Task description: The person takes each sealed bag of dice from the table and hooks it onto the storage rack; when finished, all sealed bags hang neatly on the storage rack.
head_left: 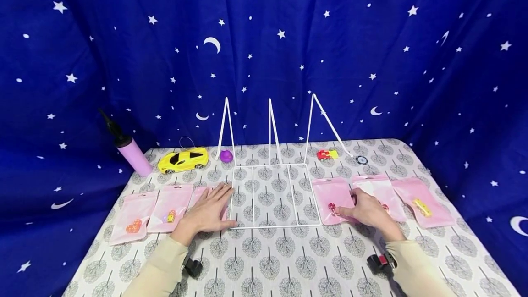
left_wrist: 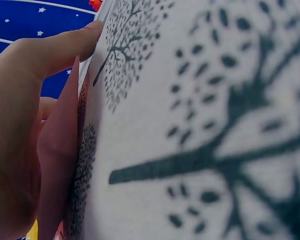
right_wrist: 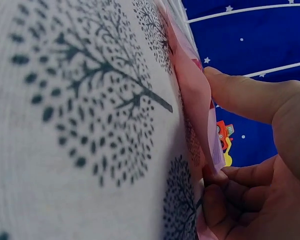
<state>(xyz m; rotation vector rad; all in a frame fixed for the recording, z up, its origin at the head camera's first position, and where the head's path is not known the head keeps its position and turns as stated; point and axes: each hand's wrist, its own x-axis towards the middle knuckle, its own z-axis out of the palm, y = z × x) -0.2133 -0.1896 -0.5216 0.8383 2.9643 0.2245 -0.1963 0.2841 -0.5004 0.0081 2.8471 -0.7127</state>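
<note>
My left hand (head_left: pixel 210 210) lies with its fingers extended over a pink zip bag (head_left: pixel 198 195), which it largely covers. Its thumb reaches the left edge of a white wire rack (head_left: pixel 272 227). On the other side of the rack, my right hand (head_left: pixel 367 207) grips the right edge of another pink zip bag (head_left: pixel 326 189), thumb on its front and fingers curled at the edge. A small red item (head_left: pixel 332 206) shows inside that bag. In the right wrist view, the pink bag (right_wrist: pixel 195 85) bulges between thumb and fingertips. The left wrist view shows pink bag (left_wrist: pixel 60 150) beside the palm.
Two more pink bags (head_left: pixel 134 205) lie at left and two (head_left: pixel 437 196) at right, small items inside. Along the back are a lilac hand pump (head_left: pixel 136 157), yellow toy car (head_left: pixel 183 160), purple ball (head_left: pixel 226 156), red-yellow toy (head_left: pixel 327 155) and small round dial (head_left: pixel 361 160). A blue curtain hangs behind.
</note>
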